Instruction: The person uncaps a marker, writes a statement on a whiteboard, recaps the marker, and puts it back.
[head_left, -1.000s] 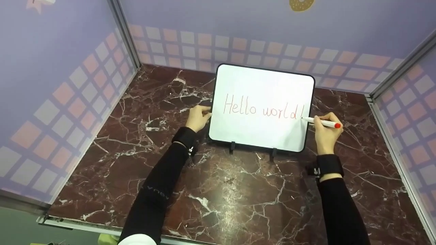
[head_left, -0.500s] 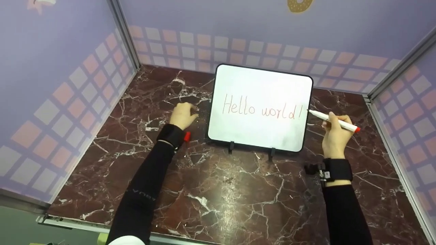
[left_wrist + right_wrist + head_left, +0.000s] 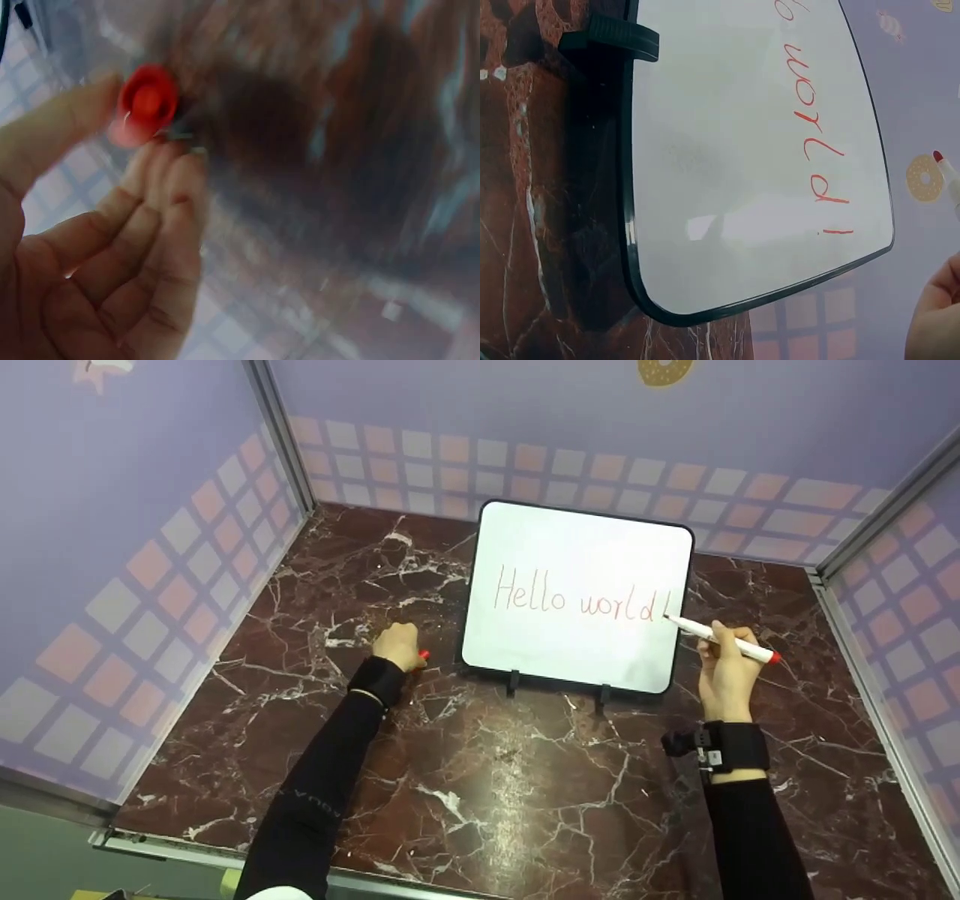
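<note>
A black-framed whiteboard (image 3: 570,649) stands tilted back on small black feet, with "Hello world!" in red across it. To its right, my right hand (image 3: 727,671) grips a white marker (image 3: 694,628) with a red end. In the head view the uncapped tip overlaps the exclamation mark; in the right wrist view the red marker tip (image 3: 938,157) shows off to the side of the board, apart from it. Left of the board, my left hand (image 3: 395,645) pinches a red marker cap (image 3: 148,101) between thumb and fingertips, its hollow end showing, low over the table.
The table (image 3: 510,810) has a dark red marble pattern with white veins. Purple walls (image 3: 570,405) with pink and white squares close it in at the back and sides. A metal edge (image 3: 172,847) runs along the front left.
My left hand let go of the board's left edge, moved left and down, and took hold of the red cap from the table. My right hand drew the marker off the board's surface.
</note>
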### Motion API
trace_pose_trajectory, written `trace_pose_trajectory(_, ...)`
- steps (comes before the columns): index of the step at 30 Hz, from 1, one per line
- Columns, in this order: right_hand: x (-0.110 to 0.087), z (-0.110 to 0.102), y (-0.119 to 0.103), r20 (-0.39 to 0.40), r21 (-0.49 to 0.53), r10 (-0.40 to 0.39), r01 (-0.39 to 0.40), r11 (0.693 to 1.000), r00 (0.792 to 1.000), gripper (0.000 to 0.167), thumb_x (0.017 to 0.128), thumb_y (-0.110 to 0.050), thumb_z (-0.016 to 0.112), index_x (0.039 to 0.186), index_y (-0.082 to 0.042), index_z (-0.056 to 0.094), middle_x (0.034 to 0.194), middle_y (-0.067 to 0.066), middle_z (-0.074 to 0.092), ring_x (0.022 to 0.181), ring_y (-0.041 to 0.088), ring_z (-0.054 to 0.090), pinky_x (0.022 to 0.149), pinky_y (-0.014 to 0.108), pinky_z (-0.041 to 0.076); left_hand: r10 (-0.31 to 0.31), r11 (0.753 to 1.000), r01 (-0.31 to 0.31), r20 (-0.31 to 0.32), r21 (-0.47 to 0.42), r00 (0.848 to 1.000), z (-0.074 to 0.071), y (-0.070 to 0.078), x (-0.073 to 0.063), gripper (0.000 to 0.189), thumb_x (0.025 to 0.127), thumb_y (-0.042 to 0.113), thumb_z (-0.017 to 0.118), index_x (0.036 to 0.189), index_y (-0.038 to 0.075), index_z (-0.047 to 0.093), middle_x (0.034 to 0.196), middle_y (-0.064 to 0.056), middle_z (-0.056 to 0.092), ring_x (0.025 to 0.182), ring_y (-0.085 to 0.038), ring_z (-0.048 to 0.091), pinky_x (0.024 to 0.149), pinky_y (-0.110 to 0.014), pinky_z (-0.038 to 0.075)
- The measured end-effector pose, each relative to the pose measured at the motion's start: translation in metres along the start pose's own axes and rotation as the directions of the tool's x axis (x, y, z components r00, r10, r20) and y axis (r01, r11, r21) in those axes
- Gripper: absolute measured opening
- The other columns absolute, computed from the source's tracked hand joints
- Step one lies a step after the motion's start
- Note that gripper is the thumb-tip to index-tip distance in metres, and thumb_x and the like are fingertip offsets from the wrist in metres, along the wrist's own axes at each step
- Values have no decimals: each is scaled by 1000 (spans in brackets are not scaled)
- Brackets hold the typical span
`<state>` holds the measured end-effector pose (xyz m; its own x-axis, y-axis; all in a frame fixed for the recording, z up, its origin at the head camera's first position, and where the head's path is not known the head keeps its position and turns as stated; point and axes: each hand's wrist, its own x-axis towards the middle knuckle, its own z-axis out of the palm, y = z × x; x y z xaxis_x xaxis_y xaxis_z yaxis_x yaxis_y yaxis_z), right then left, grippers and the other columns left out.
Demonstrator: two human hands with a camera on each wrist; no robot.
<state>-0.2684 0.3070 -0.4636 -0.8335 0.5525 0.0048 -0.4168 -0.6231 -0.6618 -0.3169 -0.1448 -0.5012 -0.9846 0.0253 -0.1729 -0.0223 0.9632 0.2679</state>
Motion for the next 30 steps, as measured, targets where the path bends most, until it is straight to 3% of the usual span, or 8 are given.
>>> trace_pose_trajectory(3, -4, 2, 3, 19, -8, 13, -13, 1000, 1000, 33, 90, 14, 58, 65, -2, 45, 57, 8, 56, 44, 15, 52, 43, 18, 44, 15, 999, -18, -117, -28, 993, -2, -2, -3, 26, 76, 18, 80, 90, -1, 68, 103, -24, 72, 97, -44, 69, 79, -55, 59)
trace_pose_trajectory(5, -9, 5, 6, 47, -14, 33, -32, 999, 998, 32, 91, 14, 57, 65, -2, 46, 57, 9, 57, 44, 15, 53, 44, 19, 45, 50, 998, -60, -258, -30, 965, -9, 1, -9, 23, 76, 16, 80, 86, 0, 66, 96, -23, 73, 91, -45, 70, 74, -55, 59)
trace_pose_trajectory(7, -15, 8, 11, 87, -46, 55, -52, 998, 995, 32, 91, 14, 56, 65, -1, 48, 58, 9, 58, 45, 14, 53, 45, 18, 45, 128, 990, -143, -404, -9, 906, -18, 12, -18, 22, 77, 14, 79, 87, 1, 65, 94, -20, 73, 86, -43, 70, 71, -53, 59)
trace_pose_trajectory(10, -29, 16, 20, 150, -111, 114, -97, 989, 982, 31, 93, 14, 55, 66, -1, 51, 61, 8, 60, 48, 13, 53, 49, 18, 47, 312, 939, -341, -544, 51, 779, -28, 38, -36, 19, 78, 10, 76, 91, 1, 65, 92, -17, 72, 81, -39, 71, 71, -47, 60)
trace_pose_trajectory(14, -53, 33, 35, 243, -191, 192, -147, 971, 951, 29, 94, 11, 55, 69, -4, 55, 67, 6, 63, 54, 12, 55, 55, 18, 49, 523, 808, -583, -564, 90, 639, -31, 76, -58, 16, 80, 8, 76, 93, 2, 68, 91, -13, 72, 77, -30, 70, 73, -39, 61)
trace_pose_trajectory(17, -72, 46, 43, 324, -223, 229, -161, 961, 918, 25, 93, 9, 58, 72, -5, 58, 70, 4, 64, 58, 12, 57, 60, 18, 50, 586, 745, -659, -569, 101, 576, -29, 96, -68, 15, 81, 10, 77, 92, 4, 70, 89, -9, 72, 75, -26, 69, 72, -37, 59)
trace_pose_trajectory(22, -92, 59, 49, 404, -258, 246, -148, 955, 881, 23, 92, 9, 59, 75, -6, 59, 73, 4, 64, 60, 13, 57, 63, 19, 49, 627, 702, -704, -564, 108, 538, -26, 114, -77, 15, 81, 13, 79, 92, 7, 71, 89, -5, 72, 77, -23, 68, 72, -37, 57)
trace_pose_trajectory(30, -102, 60, 52, 419, -297, 267, -147, 943, 868, 27, 94, 11, 54, 74, -8, 57, 70, 1, 63, 59, 12, 55, 61, 19, 46, 665, 655, -747, -557, 115, 497, -25, 127, -82, 14, 83, 15, 78, 94, 8, 72, 91, -3, 72, 80, -20, 68, 73, -35, 56)
